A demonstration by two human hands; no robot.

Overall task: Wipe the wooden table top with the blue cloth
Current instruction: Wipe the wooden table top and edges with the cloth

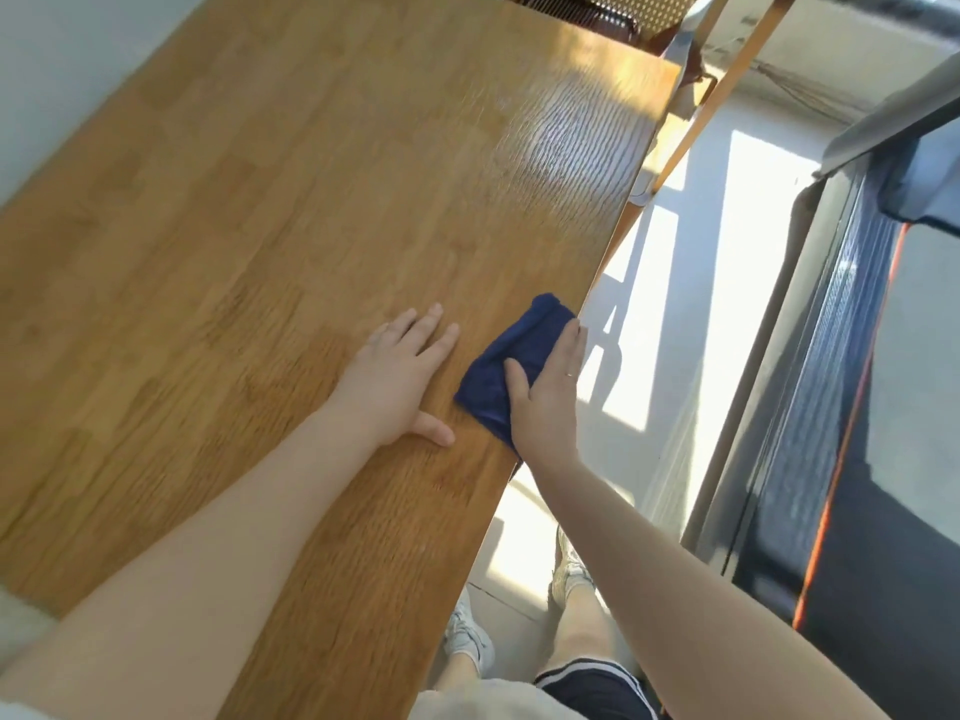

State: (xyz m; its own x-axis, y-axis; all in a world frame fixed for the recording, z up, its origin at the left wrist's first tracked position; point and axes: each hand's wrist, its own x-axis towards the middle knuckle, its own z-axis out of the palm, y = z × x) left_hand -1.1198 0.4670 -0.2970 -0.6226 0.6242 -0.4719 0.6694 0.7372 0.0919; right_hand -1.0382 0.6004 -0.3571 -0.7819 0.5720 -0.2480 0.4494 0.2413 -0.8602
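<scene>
blue cloth (511, 363) lies under my right hand (545, 397) at the wooden table top's (260, 226) right edge, fingers flat, thumb seemingly pressing too. my left hand (397, 374) rests open beside it; unwiped wood stretches away leftward and ahead.

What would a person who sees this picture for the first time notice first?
The dark blue cloth stands out most: it lies at the right edge of the wooden table top, with the right hand pressing flat on it. Just left of it, the left hand rests open on the bare wood. Bright sunlight falls on the pale floor to the right of the table.
</scene>
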